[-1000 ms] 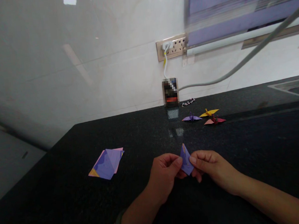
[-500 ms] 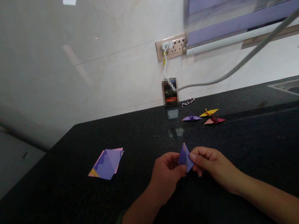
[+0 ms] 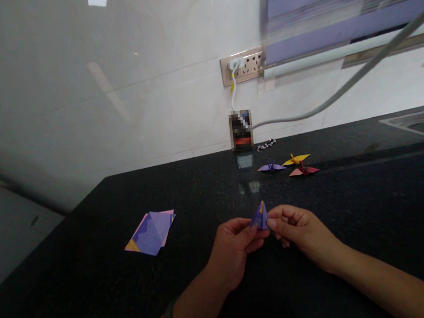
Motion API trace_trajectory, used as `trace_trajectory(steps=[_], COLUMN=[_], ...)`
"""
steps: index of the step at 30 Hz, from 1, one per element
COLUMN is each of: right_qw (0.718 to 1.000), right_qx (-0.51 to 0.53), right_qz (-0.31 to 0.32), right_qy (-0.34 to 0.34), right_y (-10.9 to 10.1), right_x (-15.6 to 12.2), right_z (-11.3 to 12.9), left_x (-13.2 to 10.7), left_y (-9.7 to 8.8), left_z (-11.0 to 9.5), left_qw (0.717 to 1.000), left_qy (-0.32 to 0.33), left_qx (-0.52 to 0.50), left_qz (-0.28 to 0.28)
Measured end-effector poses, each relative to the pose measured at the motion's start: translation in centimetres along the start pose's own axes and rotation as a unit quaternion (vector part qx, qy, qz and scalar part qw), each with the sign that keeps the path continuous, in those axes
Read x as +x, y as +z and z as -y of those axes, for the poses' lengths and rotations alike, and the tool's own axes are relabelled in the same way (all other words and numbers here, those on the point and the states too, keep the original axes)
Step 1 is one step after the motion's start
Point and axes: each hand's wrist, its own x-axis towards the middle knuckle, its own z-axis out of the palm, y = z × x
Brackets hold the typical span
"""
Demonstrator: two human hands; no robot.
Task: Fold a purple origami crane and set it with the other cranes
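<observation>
A small folded piece of purple origami paper (image 3: pixel 260 217), pointed at the top with a bit of yellow along its edge, is held up between my two hands above the dark counter. My left hand (image 3: pixel 234 243) pinches its lower left side, thumb in front and fingers behind. At the right edge, the thumb and fingertips of my right hand (image 3: pixel 296 228) close on the paper. Farther back lie a purple paper crane (image 3: pixel 271 167), a yellow paper crane (image 3: pixel 296 159) and a red and pink paper crane (image 3: pixel 304 171).
Purple and pink paper sheets (image 3: pixel 150 233) lie stacked on the black counter (image 3: pixel 108 287) to the left. By the wall stand a blurred box (image 3: pixel 241 130) and a beaded strand (image 3: pixel 266 145). A white cord runs up to the wall socket (image 3: pixel 243 66); a grey cable (image 3: pixel 326 105) crosses the right.
The folded paper has turned in my fingers and its lower tip no longer shows. My left thumb has moved up onto its left side, while my right hand has shifted slightly.
</observation>
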Motion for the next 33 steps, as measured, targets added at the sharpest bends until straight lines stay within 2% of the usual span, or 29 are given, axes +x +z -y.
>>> trace_trajectory(steps=[7, 12, 15, 18, 21, 25, 33], right_qw=[0.998, 0.99, 0.985, 0.991, 0.999, 0.996, 1.0], right_qx=[-0.007, -0.094, -0.125, -0.1, -0.018, 0.078, 0.022], right_qz=[-0.038, -0.069, -0.065, -0.038, -0.01, 0.033, 0.003], right_qy=[-0.05, -0.081, -0.1, -0.074, -0.025, 0.025, -0.018], right_y=[0.42, 0.34, 0.07, -0.15, -0.2, -0.13, -0.39], right_x=[-0.03, -0.08, -0.18, -0.18, -0.09, -0.04, -0.01], right_z=[-0.33, -0.6, -0.25, 0.08, 0.04, -0.14, 0.32], left_x=[-0.19, -0.24, 0.04, 0.3, 0.42, 0.44, 0.59], left_y=[0.41, 0.49, 0.27, 0.08, 0.0, -0.03, -0.13], left_z=[0.23, 0.48, 0.5, 0.38, 0.26, 0.24, 0.37], left_qw=[1.0, 0.999, 0.999, 0.999, 0.999, 0.999, 0.995], left_qy=[0.006, -0.009, -0.009, -0.012, -0.014, -0.018, 0.008], left_qx=[0.03, 0.044, 0.04, 0.034, 0.029, 0.036, 0.089], left_qz=[0.006, 0.012, 0.001, -0.018, -0.026, -0.02, -0.034])
